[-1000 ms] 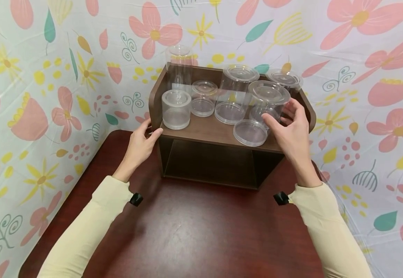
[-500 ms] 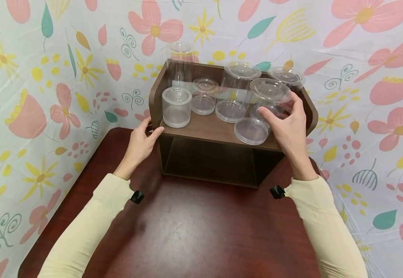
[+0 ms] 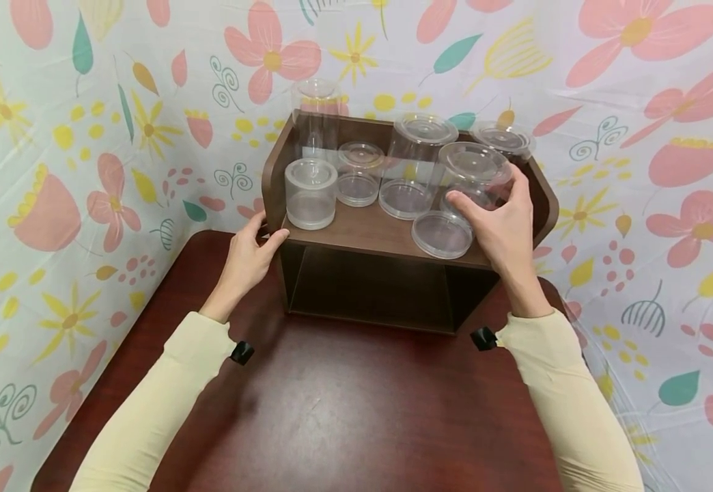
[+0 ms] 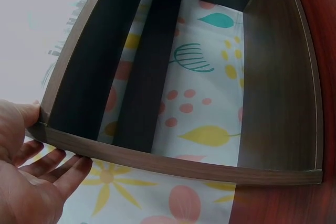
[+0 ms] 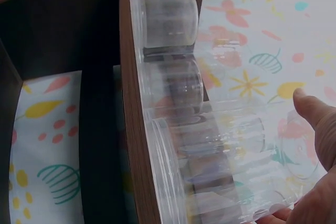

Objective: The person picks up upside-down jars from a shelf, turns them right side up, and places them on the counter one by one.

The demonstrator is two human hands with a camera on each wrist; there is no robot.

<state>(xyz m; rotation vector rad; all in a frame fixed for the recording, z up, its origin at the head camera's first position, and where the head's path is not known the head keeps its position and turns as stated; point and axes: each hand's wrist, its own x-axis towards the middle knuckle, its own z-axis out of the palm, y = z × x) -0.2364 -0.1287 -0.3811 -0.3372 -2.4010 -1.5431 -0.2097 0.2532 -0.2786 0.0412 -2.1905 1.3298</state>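
Note:
My right hand (image 3: 507, 229) grips a large clear plastic jar (image 3: 474, 161) near its upper end, thumb on the front and fingers round the far side. The jar stands at the front right of a small brown wooden shelf (image 3: 365, 236). My left hand (image 3: 248, 253) holds the shelf's left front corner, thumb at the top board's edge and fingers behind the side panel. In the left wrist view those fingers (image 4: 73, 174) lie along the panel's outer face. The right wrist view shows the jar's ridged end (image 5: 168, 171) against the board; the right fingertips are partly hidden.
Several more clear jars share the shelf top: a frosted-looking short jar (image 3: 311, 195), a tall jar (image 3: 317, 123), a small jar (image 3: 359, 174) and a wide jar (image 3: 414, 167). Another jar (image 3: 504, 139) stands behind the right hand. Flowered cloth (image 3: 74, 205) surrounds the dark red table (image 3: 332, 410).
My right hand and wrist have shifted a little to the left, its thumb farther across the jar. The jar stays at about the same spot. My left hand keeps its hold on the shelf corner.

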